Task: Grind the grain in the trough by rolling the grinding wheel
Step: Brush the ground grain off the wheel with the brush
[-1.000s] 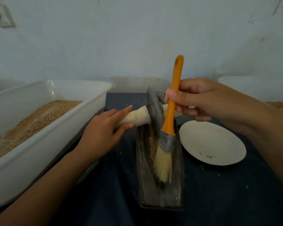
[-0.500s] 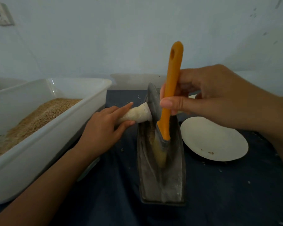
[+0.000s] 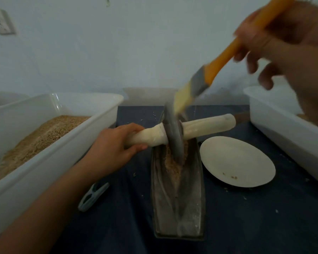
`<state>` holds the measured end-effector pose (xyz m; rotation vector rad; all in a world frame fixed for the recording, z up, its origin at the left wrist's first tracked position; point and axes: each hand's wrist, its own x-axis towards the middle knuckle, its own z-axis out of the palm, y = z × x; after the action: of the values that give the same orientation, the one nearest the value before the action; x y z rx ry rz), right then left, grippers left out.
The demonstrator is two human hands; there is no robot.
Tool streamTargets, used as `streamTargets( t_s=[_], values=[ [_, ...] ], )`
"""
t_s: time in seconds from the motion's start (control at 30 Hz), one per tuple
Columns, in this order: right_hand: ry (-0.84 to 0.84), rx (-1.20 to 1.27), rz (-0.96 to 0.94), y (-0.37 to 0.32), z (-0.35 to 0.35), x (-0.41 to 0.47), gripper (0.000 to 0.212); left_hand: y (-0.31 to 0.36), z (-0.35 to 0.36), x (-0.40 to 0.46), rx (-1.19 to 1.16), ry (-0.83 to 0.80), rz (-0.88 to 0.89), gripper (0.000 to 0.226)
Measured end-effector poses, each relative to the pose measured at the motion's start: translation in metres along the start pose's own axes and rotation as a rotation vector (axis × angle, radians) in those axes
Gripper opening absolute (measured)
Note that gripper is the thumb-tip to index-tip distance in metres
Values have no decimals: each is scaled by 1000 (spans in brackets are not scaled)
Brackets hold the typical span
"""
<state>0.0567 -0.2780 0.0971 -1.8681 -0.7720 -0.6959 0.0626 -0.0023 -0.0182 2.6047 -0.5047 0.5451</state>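
I have one view only, from the camera on the person's head, looking forward and steeply down onto the dark blue tabletop [image 3: 246,226]. It sits close: the long grey metal trough [image 3: 178,208] fills the lower centre, both forearms enter from the bottom and right edges, and beyond the trough a pale wall [image 3: 136,43] closes the top half.

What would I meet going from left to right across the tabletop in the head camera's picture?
White tub of grain → clothes peg → grinding trough with its wheel → pale plate → second white tub at the right edge.
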Motion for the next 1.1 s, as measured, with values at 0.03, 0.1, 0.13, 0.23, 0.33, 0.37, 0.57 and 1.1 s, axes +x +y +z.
streamTargets(
  t_s=[0.03,0.1,0.13,0.23,0.33,0.37,0.57,1.1],
  values=[
    [108,-14,9,6,-3,3,21,2,-1,-1,67,-3,53,33],
    [273,-4,62,21,-7,7,28,4,-2,-4,146,-4,132,33],
    [333,10,89,29,-8,8,24,6,-4,-5,132,-16,122,40],
    [449,77,177,48,-7,6,5,10,-7,-5,97,-60,61,69],
    [455,163,305,61,-2,3,7,10,-12,-4,-6,-119,25,54],
    [423,180,343,64,0,3,10,8,-15,-4,-97,-168,-1,41],
    [21,93,341,71,18,0,13,-1,-35,-16,-418,-470,-17,34],
    [-201,215,272,112,47,-6,17,-11,-51,-19,-586,-713,13,28]
  ],
)
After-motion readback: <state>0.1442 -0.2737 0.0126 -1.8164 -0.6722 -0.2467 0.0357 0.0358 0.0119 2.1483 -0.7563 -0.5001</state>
